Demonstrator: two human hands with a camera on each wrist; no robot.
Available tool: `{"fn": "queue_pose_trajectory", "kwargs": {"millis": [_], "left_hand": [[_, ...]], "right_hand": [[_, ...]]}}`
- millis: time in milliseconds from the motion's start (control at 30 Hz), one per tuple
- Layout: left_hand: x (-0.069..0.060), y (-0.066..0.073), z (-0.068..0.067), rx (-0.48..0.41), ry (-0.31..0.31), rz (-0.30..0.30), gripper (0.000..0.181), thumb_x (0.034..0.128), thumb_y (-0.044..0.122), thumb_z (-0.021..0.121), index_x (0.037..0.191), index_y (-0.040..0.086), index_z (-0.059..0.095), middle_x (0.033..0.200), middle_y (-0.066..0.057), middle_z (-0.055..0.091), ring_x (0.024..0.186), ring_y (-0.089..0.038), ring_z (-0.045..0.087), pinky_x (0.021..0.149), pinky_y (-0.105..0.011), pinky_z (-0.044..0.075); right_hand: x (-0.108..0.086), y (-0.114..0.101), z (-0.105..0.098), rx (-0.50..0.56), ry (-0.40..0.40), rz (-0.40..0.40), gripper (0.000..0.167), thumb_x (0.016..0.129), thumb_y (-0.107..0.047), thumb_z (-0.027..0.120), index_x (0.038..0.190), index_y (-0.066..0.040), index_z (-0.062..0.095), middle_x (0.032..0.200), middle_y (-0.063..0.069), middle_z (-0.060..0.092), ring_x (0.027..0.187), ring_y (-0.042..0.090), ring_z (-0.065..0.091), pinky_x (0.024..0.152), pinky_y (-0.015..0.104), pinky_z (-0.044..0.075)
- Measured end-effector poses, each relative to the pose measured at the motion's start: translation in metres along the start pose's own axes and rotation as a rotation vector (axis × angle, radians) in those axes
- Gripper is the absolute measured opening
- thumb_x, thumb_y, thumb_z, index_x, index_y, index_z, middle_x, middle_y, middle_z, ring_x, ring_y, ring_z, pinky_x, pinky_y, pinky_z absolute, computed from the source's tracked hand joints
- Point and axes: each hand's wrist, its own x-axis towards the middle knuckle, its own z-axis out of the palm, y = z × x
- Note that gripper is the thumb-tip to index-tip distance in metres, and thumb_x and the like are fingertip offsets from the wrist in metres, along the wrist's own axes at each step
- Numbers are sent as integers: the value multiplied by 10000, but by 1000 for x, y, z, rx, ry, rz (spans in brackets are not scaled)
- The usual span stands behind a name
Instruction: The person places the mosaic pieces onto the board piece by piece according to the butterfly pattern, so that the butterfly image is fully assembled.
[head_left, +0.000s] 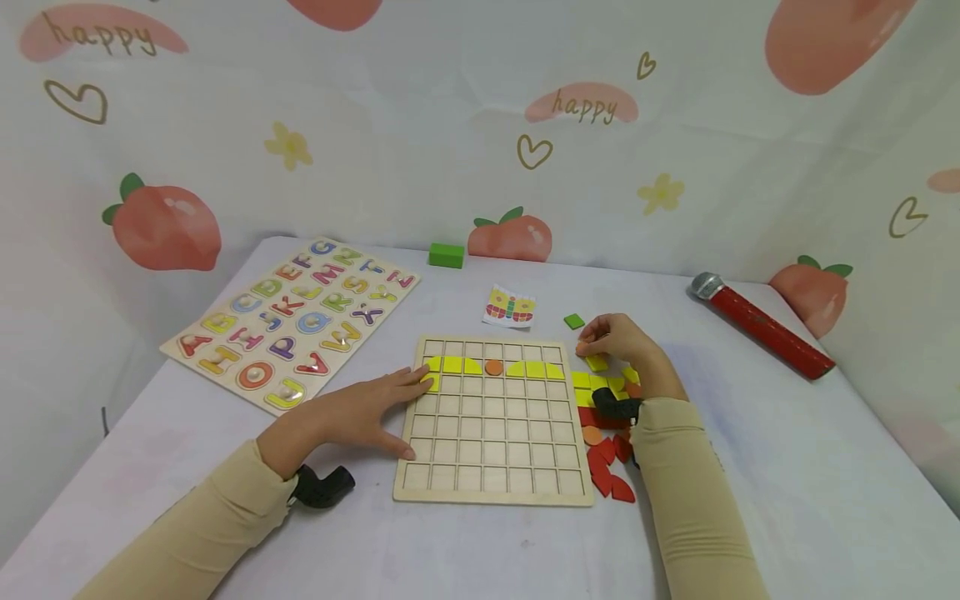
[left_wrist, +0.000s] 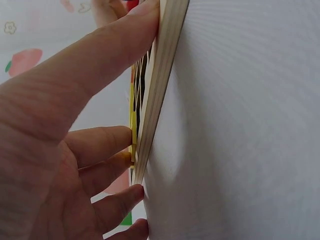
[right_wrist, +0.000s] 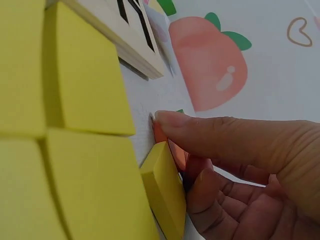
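A wooden grid board (head_left: 483, 477) lies on the table. Its second row from the back bears yellow pieces (head_left: 453, 364) on both sides of an orange disc (head_left: 493, 367), and one more yellow piece sits below at the left. Spread along the board's left edge, my left hand (head_left: 366, 410) touches it with thumb and fingertips, seen too in the left wrist view. Beyond the right back corner, my right hand (head_left: 618, 337) pinches a small orange piece (right_wrist: 160, 132) between thumb and fingers. Close below it leans a yellow piece (right_wrist: 167, 192); the orange piece's full shape is hidden.
Yellow pieces (head_left: 582, 380) and red pieces (head_left: 601, 471) lie right of the board. Behind it are a picture card (head_left: 510, 307), a green square (head_left: 573, 321) and a green block (head_left: 447, 256). An alphabet board (head_left: 258, 342) lies left, a red microphone (head_left: 772, 332) right.
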Motion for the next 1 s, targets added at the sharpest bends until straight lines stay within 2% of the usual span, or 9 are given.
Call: {"fn": "queue_pose_trajectory", "kwargs": {"millis": [167,433,567,667,833,1000], "left_hand": [[0,2,0,6,4,1,963,712,514,742,1473,141,285,1578,-5,130,1452,-275,125,1149,-465,218],[-1,2,0,6,6,-5,967,709,523,740,1474,148,283,1577,-5,139,1451,-271,131,1145,-470,224],[-2,1,-1,12,7,-3,967,709,527,737,1474,149,283,1576,-9,146,1450,-273,135,1143,-472,229],[-1,1,-1,12,5,-3,968,709,528,737,1476,152,280,1576,-7,144,1451,-271,133,1143,-470,228],[0,1,0,6,3,1,969,711,542,729,1477,161,275,1578,9,131,1454,-258,121,1148,-462,221],[1,0,0,3,0,3,980,706,559,723,1478,156,273,1579,4,122,1454,-263,118,1150,-467,214]], "right_hand": [[1,0,0,-13,-11,-7,329,829,-162,707,1065,40,600,861,44,564,796,181,495,770,260,417],[-5,-4,0,-126,35,53,312,818,-252,721,931,16,608,871,90,568,818,221,496,749,301,422],[-7,-5,0,-128,39,64,292,818,-256,720,875,8,610,811,62,554,783,207,489,707,277,413],[-6,-6,-1,-98,23,52,276,824,-239,715,883,4,599,788,38,554,744,184,494,690,260,417],[-5,-9,-1,24,1,13,258,865,-199,666,978,25,607,811,7,632,722,110,564,731,232,462],[-4,-21,7,124,-52,-76,263,909,-147,598,1048,76,609,867,27,673,729,76,615,746,244,533]]}}
